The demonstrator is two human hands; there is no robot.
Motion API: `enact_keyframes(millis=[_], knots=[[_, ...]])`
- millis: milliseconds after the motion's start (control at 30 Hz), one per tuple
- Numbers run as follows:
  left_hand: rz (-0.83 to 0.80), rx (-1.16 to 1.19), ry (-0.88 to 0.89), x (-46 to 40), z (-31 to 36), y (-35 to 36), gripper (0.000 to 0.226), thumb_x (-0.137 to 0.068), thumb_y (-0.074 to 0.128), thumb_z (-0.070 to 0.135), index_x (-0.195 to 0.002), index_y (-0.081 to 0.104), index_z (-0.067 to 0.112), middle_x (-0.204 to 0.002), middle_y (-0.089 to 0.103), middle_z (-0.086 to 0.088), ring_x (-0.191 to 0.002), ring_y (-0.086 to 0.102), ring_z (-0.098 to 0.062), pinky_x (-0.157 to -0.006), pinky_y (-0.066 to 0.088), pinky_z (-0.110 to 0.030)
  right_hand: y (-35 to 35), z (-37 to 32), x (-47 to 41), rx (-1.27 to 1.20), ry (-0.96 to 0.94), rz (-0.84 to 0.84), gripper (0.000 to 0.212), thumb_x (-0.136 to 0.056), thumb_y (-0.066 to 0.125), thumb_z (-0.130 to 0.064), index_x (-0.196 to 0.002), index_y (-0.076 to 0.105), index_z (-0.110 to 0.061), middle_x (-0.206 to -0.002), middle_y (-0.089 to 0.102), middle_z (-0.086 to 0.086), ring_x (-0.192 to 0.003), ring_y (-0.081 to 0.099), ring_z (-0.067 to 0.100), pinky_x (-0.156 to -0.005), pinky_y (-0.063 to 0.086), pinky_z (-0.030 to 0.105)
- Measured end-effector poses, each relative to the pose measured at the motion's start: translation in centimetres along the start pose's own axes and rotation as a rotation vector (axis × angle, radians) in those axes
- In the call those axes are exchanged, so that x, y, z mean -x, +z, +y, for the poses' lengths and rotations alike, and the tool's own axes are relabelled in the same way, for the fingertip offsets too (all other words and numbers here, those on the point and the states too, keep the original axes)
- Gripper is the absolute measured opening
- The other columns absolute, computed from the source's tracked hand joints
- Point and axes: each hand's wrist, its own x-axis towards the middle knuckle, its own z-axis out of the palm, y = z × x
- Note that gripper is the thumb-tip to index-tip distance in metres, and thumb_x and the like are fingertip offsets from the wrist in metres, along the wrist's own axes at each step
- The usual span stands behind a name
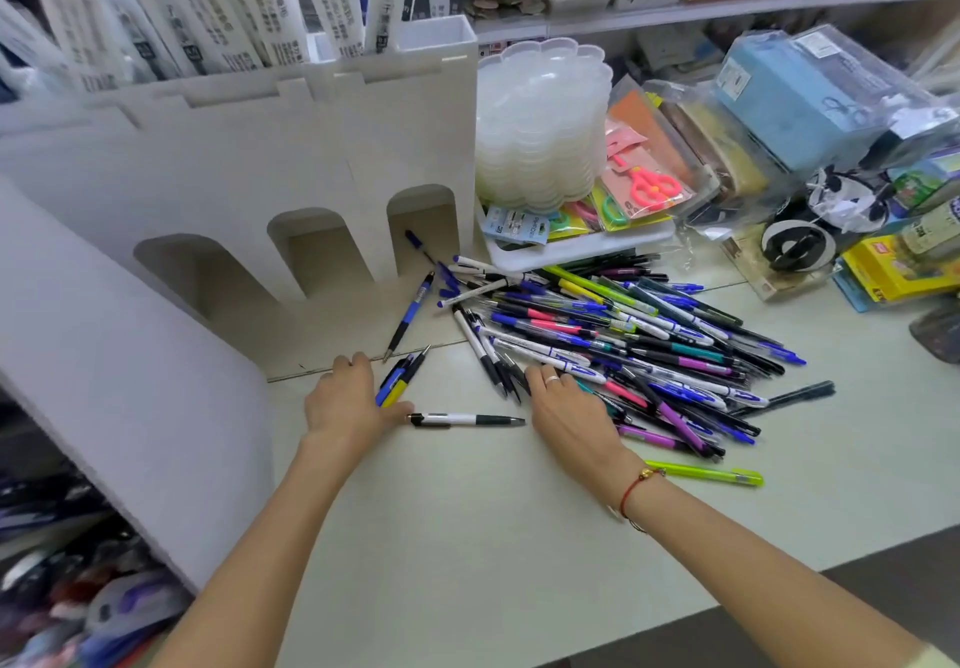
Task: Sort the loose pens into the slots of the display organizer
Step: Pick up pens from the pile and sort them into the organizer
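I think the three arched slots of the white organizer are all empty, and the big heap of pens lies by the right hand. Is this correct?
Not quite. The head view shows a blue pen already in the rightmost arched slot of the white organizer; the other two look empty. The heap of pens does lie by the right hand.

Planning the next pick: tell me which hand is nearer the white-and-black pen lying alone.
Left. The left hand touches the white-and-black pen's clip end; the right hand sits just past its tip.

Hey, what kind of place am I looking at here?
Most likely a stationery shop counter. A big pile of loose pens lies beside a white display organizer, packaged pens stand in its top row, and carded pink scissors and other wrapped goods crowd the shelf behind.
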Motion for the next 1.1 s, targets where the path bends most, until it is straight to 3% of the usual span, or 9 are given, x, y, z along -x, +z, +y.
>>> enact_keyframes(millis=[133, 233, 367, 500, 600, 733, 833, 967, 1100], knots=[[-0.036, -0.030, 0.033, 0.3, -0.2, 0.0, 0.042, -0.088, 0.061, 0.046, -0.115, 0.052, 0.014, -0.119, 0.057, -0.004, -0.108, 0.056, -0.025, -0.081, 0.042, -0.032, -0.7, 0.2, 0.8, -0.075, 0.128, 0.008, 0.031, -0.085, 0.070, -0.029, -0.103, 0.057, -0.007, -0.088, 0.061, 0.011, -0.074, 0.063, 0.029, -0.040, 0.038, 0.032], [-0.029, -0.089, 0.085, 0.6, 1.0, 0.0, 0.031, -0.093, 0.057, 0.035, -0.112, 0.055, 0.012, -0.115, 0.061, -0.006, -0.105, 0.058, -0.026, -0.076, 0.041, -0.031, -0.3, 0.0, 2.1, -0.088, 0.172, 0.033, 0.044, -0.061, 0.087, -0.035, -0.071, 0.055, -0.006, -0.060, 0.056, 0.010, -0.051, 0.058, 0.028, -0.034, 0.038, 0.027], [-0.031, -0.118, 0.134, 1.6, 2.3, 0.7, 0.022, -0.097, 0.045, 0.023, -0.110, 0.055, 0.009, -0.112, 0.062, -0.010, -0.103, 0.058, -0.029, -0.070, 0.036, -0.031, -1.0, -1.1, 2.5, -0.053, 0.163, 0.020, 0.049, -0.043, 0.095, -0.023, -0.066, 0.056, -0.004, -0.052, 0.055, 0.008, -0.040, 0.056, 0.022, -0.030, 0.032, 0.019], [-0.044, 0.263, -0.003, 1.6, 1.7, 0.8, 0.027, -0.101, 0.038, 0.032, -0.103, 0.052, 0.010, -0.101, 0.063, -0.010, -0.095, 0.059, -0.032, -0.075, 0.042, -0.035, -1.7, -1.7, 1.4, -0.019, 0.182, -0.043, 0.026, -0.080, 0.069, -0.013, -0.098, 0.053, -0.002, -0.086, 0.066, 0.012, -0.072, 0.068, 0.023, -0.049, 0.035, 0.023], [-0.105, 0.859, -0.145, 2.6, 2.1, 0.2, 0.018, -0.102, 0.037, 0.024, -0.103, 0.049, 0.010, -0.093, 0.061, -0.006, -0.082, 0.061, -0.023, -0.080, 0.050, -0.038, -1.8, -1.2, 1.0, -0.085, 0.188, -0.151, 0.024, -0.094, 0.047, -0.010, -0.116, 0.041, -0.002, -0.102, 0.065, 0.011, -0.085, 0.067, 0.025, -0.056, 0.038, 0.028], [-0.255, 1.455, -0.353, 5.1, 3.2, -1.2, 0.013, -0.103, 0.036, 0.010, -0.098, 0.048, 0.009, -0.075, 0.046, -0.003, -0.062, 0.047, -0.013, -0.056, 0.053, -0.029, -3.4, 0.6, 0.5, -0.483, 0.326, -0.335, 0.021, -0.103, 0.037, -0.024, -0.113, 0.035, -0.006, -0.093, 0.062, 0.012, -0.073, 0.057, 0.028, -0.058, 0.040, 0.034], [-0.360, 1.609, -0.387, 6.9, 3.6, -1.5, 0.018, -0.100, 0.040, 0.008, -0.085, 0.048, 0.012, -0.063, 0.037, 0.000, -0.042, 0.036, -0.006, -0.036, 0.041, -0.019, -6.3, 1.1, -0.1, -1.167, 0.504, -0.325, 0.018, -0.103, 0.040, -0.025, -0.100, 0.041, -0.007, -0.073, 0.050, 0.007, -0.058, 0.046, 0.015, -0.051, 0.041, 0.025], [-0.510, 1.562, -0.264, 9.3, 4.0, -1.9, 0.017, -0.097, 0.053, 0.023, -0.082, 0.048, 0.015, -0.060, 0.035, 0.005, -0.038, 0.031, -0.004, -0.039, 0.032, -0.016, -10.9, -0.8, -0.3, -2.166, 0.633, -0.287, 0.015, -0.102, 0.043, -0.017, -0.097, 0.052, -0.007, -0.064, 0.048, 0.001, -0.049, 0.045, 0.011, -0.046, 0.043, 0.019], [-0.592, 1.505, -0.178, 11.6, 3.8, -3.9, 0.019, -0.095, 0.058, 0.030, -0.089, 0.055, 0.012, -0.072, 0.057, 0.001, -0.059, 0.056, -0.008, -0.056, 0.054, -0.023, -13.2, -4.0, 0.0, -2.316, 0.610, -0.206, 0.020, -0.102, 0.042, -0.019, -0.088, 0.053, -0.009, -0.060, 0.050, -0.001, -0.049, 0.048, 0.010, -0.053, 0.042, 0.022]])
